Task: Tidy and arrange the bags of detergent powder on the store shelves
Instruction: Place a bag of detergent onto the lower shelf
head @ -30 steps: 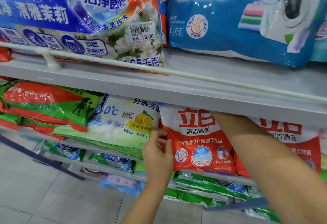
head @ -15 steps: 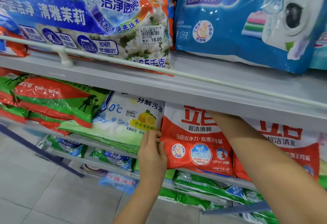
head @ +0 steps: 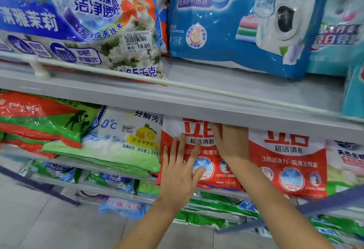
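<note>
Middle shelf of a store rack. A red-and-white plastic detergent bag [head: 218,178] stands upright at the shelf front, its top tucked under the grey metal shelf lip [head: 137,101] above. Its contents cannot be seen through the printed film.

The left hand [head: 179,174] lies flat on the lower face of this bag, with its fingers [head: 182,146] straight and spread and the thumb out to the side. The right hand [head: 229,142] presses flat on the upper face, and its fingers [head: 216,130] reach straight up to the lip (neither hand is curled round anything).

The bag's left edge touches a white-and-green bag with a lemon print [head: 122,146], which leans on a stack of green-and-red bags [head: 39,119]. Its right edge meets a second red-and-white bag of the same print [head: 289,162].

On the upper shelf stand a blue-and-white flowered bag with a price sticker [head: 78,22] and a blue bag picturing a washing machine [head: 226,38], both behind a white rail [head: 197,88]. A bare strip of shelf [head: 226,79] lies between the second of these and the rail.

Below, green bags [head: 212,205] fill the bottom shelf above the grey tiled floor [head: 39,223].
</note>
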### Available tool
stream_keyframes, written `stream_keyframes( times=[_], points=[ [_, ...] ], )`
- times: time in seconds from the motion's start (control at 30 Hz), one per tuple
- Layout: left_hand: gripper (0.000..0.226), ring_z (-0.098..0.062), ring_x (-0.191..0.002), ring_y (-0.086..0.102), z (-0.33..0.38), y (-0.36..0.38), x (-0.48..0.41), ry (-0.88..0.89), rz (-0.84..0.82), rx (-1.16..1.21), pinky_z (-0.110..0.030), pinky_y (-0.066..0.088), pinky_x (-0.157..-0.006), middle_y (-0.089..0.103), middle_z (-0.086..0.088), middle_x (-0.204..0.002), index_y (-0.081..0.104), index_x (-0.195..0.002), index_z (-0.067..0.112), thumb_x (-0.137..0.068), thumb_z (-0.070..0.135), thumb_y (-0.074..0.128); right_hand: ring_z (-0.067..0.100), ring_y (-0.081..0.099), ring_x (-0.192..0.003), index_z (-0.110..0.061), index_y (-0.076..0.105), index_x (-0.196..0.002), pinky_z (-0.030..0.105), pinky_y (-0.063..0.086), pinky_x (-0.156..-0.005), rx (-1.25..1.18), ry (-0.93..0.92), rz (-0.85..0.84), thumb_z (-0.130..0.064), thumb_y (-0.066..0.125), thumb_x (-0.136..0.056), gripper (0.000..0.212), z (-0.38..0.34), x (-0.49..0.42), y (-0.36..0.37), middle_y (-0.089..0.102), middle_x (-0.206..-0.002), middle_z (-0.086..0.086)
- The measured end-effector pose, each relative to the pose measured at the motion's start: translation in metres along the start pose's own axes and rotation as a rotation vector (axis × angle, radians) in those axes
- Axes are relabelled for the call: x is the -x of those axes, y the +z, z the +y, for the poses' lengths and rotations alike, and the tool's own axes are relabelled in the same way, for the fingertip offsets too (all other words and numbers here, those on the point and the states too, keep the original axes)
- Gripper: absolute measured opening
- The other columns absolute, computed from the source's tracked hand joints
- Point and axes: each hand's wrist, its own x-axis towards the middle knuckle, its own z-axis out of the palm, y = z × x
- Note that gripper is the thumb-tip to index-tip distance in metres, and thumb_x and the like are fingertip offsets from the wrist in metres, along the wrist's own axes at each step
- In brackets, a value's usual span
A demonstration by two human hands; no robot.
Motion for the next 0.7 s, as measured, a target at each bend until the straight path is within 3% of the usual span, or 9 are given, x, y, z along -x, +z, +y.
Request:
stream_keyframes(
  times=[0.1, 0.17, 0.23, 0.3, 0.47, 0.7],
  points=[
    [0.06, -0.031, -0.143, 0.019, -0.007, 0.007, -0.008, 0.067, -0.027, 0.037, -0.052, 0.011, -0.112, 0.015, -0.009, -0.156, 0.019, -0.148, 0.034, -0.095, 0.063, 0.016, 0.034, 0.043, -0.126, -0.016, 0.05, -0.131, 0.045, 0.034, -0.107, 0.085, -0.018, 0.076, -0.047, 0.037, -0.092, 0.052, 0.015, 0.046, 0.01, 0.051, -0.136, 0.013],
    [0.063, -0.028, -0.144, 0.016, -0.017, 0.009, -0.02, 0.131, -0.002, 0.063, -0.05, 0.005, -0.115, 0.017, -0.009, -0.156, 0.024, -0.147, 0.032, -0.094, 0.064, 0.019, 0.034, 0.038, -0.133, -0.021, 0.039, -0.14, 0.051, 0.033, -0.107, 0.159, -0.005, -0.015, -0.055, 0.032, -0.091, 0.06, 0.024, 0.07, 0.016, 0.04, -0.146, 0.013],
    [0.065, -0.026, -0.145, 0.015, -0.024, 0.01, -0.028, 0.156, 0.021, 0.098, -0.047, -0.003, -0.117, 0.02, -0.009, -0.156, 0.026, -0.147, 0.029, -0.093, 0.064, 0.021, 0.034, 0.039, -0.133, -0.023, 0.029, -0.144, 0.052, 0.03, -0.108, 0.249, -0.017, -0.086, -0.061, 0.02, -0.092, 0.065, 0.029, 0.073, 0.024, 0.037, -0.148, 0.013],
    [0.067, -0.025, -0.144, 0.016, -0.025, 0.011, -0.028, 0.145, 0.03, 0.114, -0.047, -0.001, -0.117, 0.023, -0.009, -0.155, 0.028, -0.146, 0.026, -0.092, 0.065, 0.023, 0.033, 0.039, -0.134, -0.025, 0.025, -0.146, 0.051, 0.029, -0.109, 0.287, -0.006, -0.106, -0.063, 0.013, -0.092, 0.067, 0.029, 0.071, 0.025, 0.036, -0.148, 0.013],
    [0.067, -0.027, -0.142, 0.02, -0.022, 0.008, -0.021, 0.084, -0.012, 0.129, -0.036, 0.0, -0.118, 0.027, -0.015, -0.153, 0.026, -0.147, 0.021, -0.094, 0.062, 0.018, 0.033, 0.043, -0.13, -0.021, 0.034, -0.143, 0.05, 0.021, -0.111, 0.336, 0.054, -0.149, -0.061, 0.029, -0.086, 0.069, 0.026, 0.074, 0.026, 0.042, -0.144, 0.018],
    [0.065, -0.038, -0.136, 0.033, -0.007, 0.007, -0.008, -0.064, -0.064, 0.016, -0.052, 0.027, -0.11, 0.036, -0.021, -0.147, 0.029, -0.146, 0.014, -0.098, 0.054, 0.014, 0.032, 0.049, -0.126, -0.01, 0.044, -0.138, 0.054, 0.027, -0.108, 0.374, 0.16, -0.176, -0.064, 0.024, -0.086, 0.078, 0.013, 0.077, 0.017, 0.048, -0.138, 0.02]
  ],
)
